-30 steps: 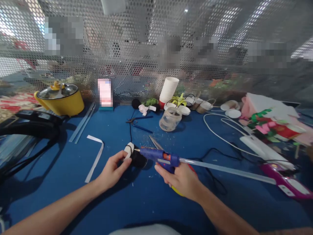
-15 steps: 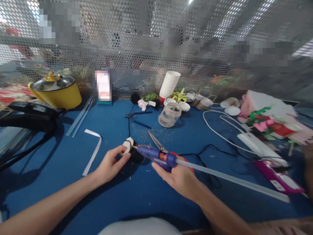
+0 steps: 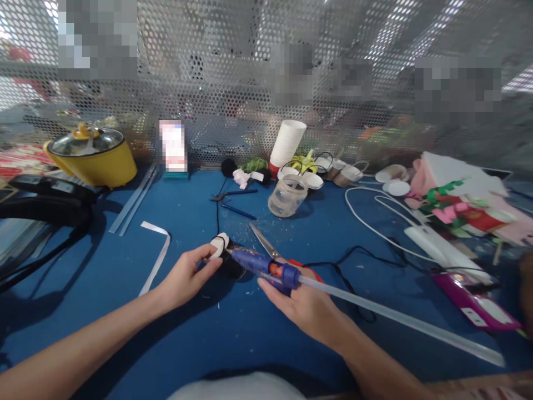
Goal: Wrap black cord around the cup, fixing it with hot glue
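Between thumb and fingers, my left hand (image 3: 189,276) pinches a small white piece (image 3: 219,244) with black yarn looped over it. That yarn (image 3: 217,214) runs back across the mat. My right hand (image 3: 306,300) is wrapped round a blue hot glue gun (image 3: 258,264), whose tip meets or nearly meets the white piece. A long clear glue stick (image 3: 395,316) sticks out of the gun's rear. Something dark and round (image 3: 233,268) lies under the tip, partly hidden. Scissors (image 3: 264,240) with red handles lie behind the gun, their handles partly covered.
Pliers (image 3: 235,203) and a clear plastic jar (image 3: 288,197) stand further back. A white ribbon strip (image 3: 156,258) lies left. At the back are stacked paper cups (image 3: 288,145) and a yellow pot (image 3: 94,158). Cables and a purple pack (image 3: 474,303) are on the right.
Both hands hold nearly the same pose at the white piece. The view has shifted slightly, and the rear end of the glue stick sits a little lower and further right.
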`<state>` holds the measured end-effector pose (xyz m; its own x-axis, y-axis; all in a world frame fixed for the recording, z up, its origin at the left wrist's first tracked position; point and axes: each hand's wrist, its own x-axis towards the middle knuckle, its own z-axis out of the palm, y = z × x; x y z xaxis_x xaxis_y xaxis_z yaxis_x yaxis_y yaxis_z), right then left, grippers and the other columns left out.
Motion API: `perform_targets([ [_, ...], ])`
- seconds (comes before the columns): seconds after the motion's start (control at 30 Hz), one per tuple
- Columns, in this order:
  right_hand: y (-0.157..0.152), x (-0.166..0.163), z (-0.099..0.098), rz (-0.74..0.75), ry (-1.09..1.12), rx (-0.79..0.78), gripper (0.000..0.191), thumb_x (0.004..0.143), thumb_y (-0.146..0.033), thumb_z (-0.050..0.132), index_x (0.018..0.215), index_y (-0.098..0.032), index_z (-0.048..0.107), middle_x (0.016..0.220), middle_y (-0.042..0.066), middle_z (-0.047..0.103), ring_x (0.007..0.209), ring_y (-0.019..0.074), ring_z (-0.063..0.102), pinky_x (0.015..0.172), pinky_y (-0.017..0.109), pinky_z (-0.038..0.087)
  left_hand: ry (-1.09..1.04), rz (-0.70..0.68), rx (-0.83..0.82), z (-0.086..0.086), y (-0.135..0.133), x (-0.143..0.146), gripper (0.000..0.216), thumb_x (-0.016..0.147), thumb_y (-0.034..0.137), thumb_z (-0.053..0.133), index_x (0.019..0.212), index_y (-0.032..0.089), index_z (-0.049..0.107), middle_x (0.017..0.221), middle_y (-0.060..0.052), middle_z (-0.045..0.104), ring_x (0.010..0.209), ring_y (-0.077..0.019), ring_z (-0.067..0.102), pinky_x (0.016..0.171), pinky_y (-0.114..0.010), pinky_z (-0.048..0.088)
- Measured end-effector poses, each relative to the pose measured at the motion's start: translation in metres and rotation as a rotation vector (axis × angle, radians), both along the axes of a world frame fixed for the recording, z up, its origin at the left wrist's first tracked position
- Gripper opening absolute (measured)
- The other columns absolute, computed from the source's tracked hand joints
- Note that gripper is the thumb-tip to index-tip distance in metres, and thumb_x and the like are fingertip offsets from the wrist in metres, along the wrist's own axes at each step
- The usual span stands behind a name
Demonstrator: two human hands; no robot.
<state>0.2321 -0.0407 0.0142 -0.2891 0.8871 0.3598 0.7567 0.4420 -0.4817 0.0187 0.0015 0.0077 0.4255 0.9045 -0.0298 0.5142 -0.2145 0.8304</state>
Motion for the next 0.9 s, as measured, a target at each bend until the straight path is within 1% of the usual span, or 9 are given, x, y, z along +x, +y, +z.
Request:
perform_targets([
  [0.17, 0.0, -0.003, 0.004, -0.078, 0.006, -0.091, 0.016, 0.076, -0.034, 0.049, 0.074, -0.021, 0.059, 0.066, 0.005, 0.063, 0.061, 0.0187, 0.06, 0.057, 0.025, 0.048, -0.055, 0.011, -0.016, -0.006, 0.003, -0.001, 0.023, 0.081, 0.033, 0.038, 0.079, 0.015, 0.052, 0.069, 0.002, 0.046, 0.065, -0.0122, 0.041, 0.061, -0.023, 0.036],
  [0.27, 0.0, -0.005, 0.006, -0.08, 0.007, -0.13, 0.015, 0.075, -0.034, 0.051, 0.07, -0.021, 0.058, 0.061, 0.003, 0.062, 0.054, 0.0166, 0.058, 0.051, 0.023, 0.046, -0.091, 0.023, -0.036, -0.009, 0.004, -0.001, 0.022, 0.081, 0.032, 0.039, 0.079, 0.015, 0.052, 0.068, 0.002, 0.046, 0.065, -0.0122, 0.041, 0.061, -0.024, 0.036],
  [0.33, 0.0, -0.005, 0.005, -0.072, 0.01, -0.118, 0.016, 0.075, -0.034, 0.051, 0.071, -0.02, 0.058, 0.06, 0.002, 0.062, 0.053, 0.0162, 0.058, 0.052, 0.023, 0.047, -0.099, 0.03, -0.045, -0.009, 0.004, 0.0, 0.022, 0.081, 0.032, 0.039, 0.08, 0.014, 0.052, 0.068, 0.002, 0.045, 0.065, -0.0123, 0.041, 0.062, -0.024, 0.036],
  [0.47, 0.002, -0.003, 0.002, -0.083, -0.013, -0.035, 0.022, 0.077, -0.035, 0.048, 0.079, -0.018, 0.062, 0.074, 0.007, 0.066, 0.07, 0.021, 0.062, 0.065, 0.027, 0.048, -0.084, 0.031, -0.03, -0.006, 0.003, 0.002, 0.022, 0.081, 0.033, 0.039, 0.078, 0.014, 0.051, 0.068, 0.002, 0.044, 0.065, -0.0122, 0.04, 0.062, -0.023, 0.035],
  [0.53, 0.003, -0.002, 0.0, -0.094, -0.032, -0.041, 0.027, 0.077, -0.037, 0.047, 0.083, -0.017, 0.063, 0.076, 0.009, 0.066, 0.075, 0.0229, 0.062, 0.066, 0.028, 0.048, -0.06, 0.025, -0.011, -0.004, 0.002, 0.001, 0.022, 0.081, 0.033, 0.038, 0.075, 0.015, 0.049, 0.067, 0.002, 0.043, 0.064, -0.012, 0.039, 0.061, -0.023, 0.035],
  [0.6, 0.004, -0.003, 0.0, -0.114, -0.034, -0.094, 0.029, 0.077, -0.039, 0.045, 0.081, -0.017, 0.063, 0.067, 0.007, 0.065, 0.071, 0.0228, 0.062, 0.061, 0.028, 0.048, -0.008, 0.011, 0.003, 0.0, 0.002, 0.0, 0.022, 0.081, 0.033, 0.037, 0.072, 0.015, 0.048, 0.066, 0.003, 0.042, 0.063, -0.0119, 0.039, 0.06, -0.022, 0.034],
  [0.7, 0.006, -0.003, 0.002, -0.163, -0.016, -0.189, 0.03, 0.075, -0.042, 0.045, 0.072, -0.017, 0.062, 0.05, 0.004, 0.059, 0.053, 0.0201, 0.059, 0.049, 0.027, 0.046, 0.108, -0.025, 0.005, 0.008, 0.006, 0.0, 0.023, 0.08, 0.034, 0.036, 0.07, 0.016, 0.046, 0.063, 0.003, 0.042, 0.06, -0.012, 0.039, 0.056, -0.022, 0.032],
  [0.8, 0.008, -0.002, 0.005, -0.17, 0.035, -0.236, 0.027, 0.074, -0.04, 0.046, 0.066, -0.018, 0.058, 0.04, 0.0, 0.052, 0.041, 0.0173, 0.054, 0.044, 0.027, 0.044, 0.233, -0.085, 0.013, 0.021, 0.017, 0.004, 0.022, 0.078, 0.032, 0.037, 0.065, 0.017, 0.044, 0.059, 0.003, 0.041, 0.056, -0.0116, 0.037, 0.053, -0.022, 0.029],
  [0.9, 0.01, 0.0, 0.008, -0.155, 0.148, -0.276, 0.021, 0.075, -0.036, 0.046, 0.065, -0.02, 0.056, 0.036, -0.002, 0.048, 0.037, 0.0155, 0.051, 0.042, 0.026, 0.044, 0.316, -0.15, 0.036, 0.031, 0.03, 0.009, 0.02, 0.076, 0.03, 0.04, 0.062, 0.017, 0.044, 0.056, 0.004, 0.04, 0.053, -0.0113, 0.036, 0.051, -0.022, 0.026],
])
